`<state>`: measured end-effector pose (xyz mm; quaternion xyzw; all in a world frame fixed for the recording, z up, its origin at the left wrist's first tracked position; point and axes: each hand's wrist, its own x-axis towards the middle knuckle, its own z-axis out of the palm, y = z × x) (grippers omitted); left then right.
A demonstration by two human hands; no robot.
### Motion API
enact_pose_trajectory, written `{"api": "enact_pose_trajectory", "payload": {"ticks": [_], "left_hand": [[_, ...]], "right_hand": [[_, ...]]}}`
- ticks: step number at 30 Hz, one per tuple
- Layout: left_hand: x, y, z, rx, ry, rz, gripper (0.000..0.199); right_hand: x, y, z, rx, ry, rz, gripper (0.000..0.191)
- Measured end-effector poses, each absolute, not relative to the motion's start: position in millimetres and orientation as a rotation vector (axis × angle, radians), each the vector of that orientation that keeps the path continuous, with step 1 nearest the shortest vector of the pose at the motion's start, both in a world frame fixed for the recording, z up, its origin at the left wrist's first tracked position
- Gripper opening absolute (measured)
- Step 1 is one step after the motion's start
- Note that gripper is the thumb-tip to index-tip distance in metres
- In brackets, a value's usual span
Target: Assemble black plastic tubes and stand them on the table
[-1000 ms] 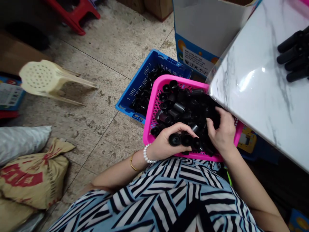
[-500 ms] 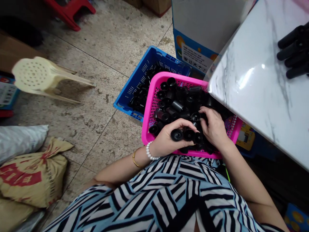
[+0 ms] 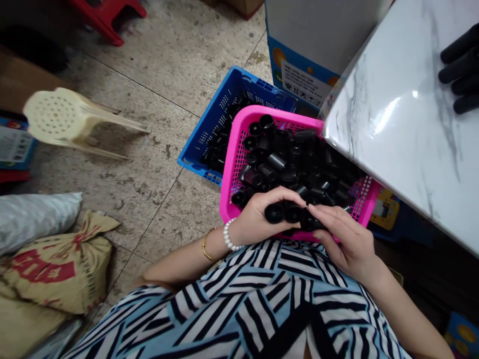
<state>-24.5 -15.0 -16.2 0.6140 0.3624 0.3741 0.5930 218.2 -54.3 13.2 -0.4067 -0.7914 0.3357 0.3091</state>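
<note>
My left hand (image 3: pixel 262 214) is curled around a short row of black cylinders (image 3: pixel 274 213), their hollow round ends facing up. Thumb and fingers close on the row from both sides. At the right end of that row, my right hand (image 3: pixel 346 237) grips a black cylinder between thumb and fingers, its fingertips meeting those of my left hand. Both hands are over the near side of a pink basket (image 3: pixel 235 144), which holds many loose black cylinders (image 3: pixel 277 160).
A blue crate (image 3: pixel 202 139) with black parts sits behind the basket. The white marbled table (image 3: pixel 404 124) carries more black cylinders (image 3: pixel 462 70) and overhangs at right. A large box (image 3: pixel 307 50), a cream stool (image 3: pixel 56 117) and sacks (image 3: pixel 63 264) stand around.
My right hand has drawn back from inside the basket toward my body and now meets the end of the row in my left hand. My left hand stays nearly in place.
</note>
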Motion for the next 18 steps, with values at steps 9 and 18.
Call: {"api": "enact_pose_trajectory", "payload": {"ticks": [9, 18], "left_hand": [[-30.7, -14.8, -6.4, 1.478, 0.809, 0.8, 0.029], [-28.3, -17.0, -9.9, 1.404, 0.79, 0.777, 0.03]], "right_hand": [[221.9, -51.9, 21.0, -1.261, -1.986, 0.921, 0.053], [211.7, -53.7, 17.1, -1.309, -1.875, 0.761, 0.045]]}}
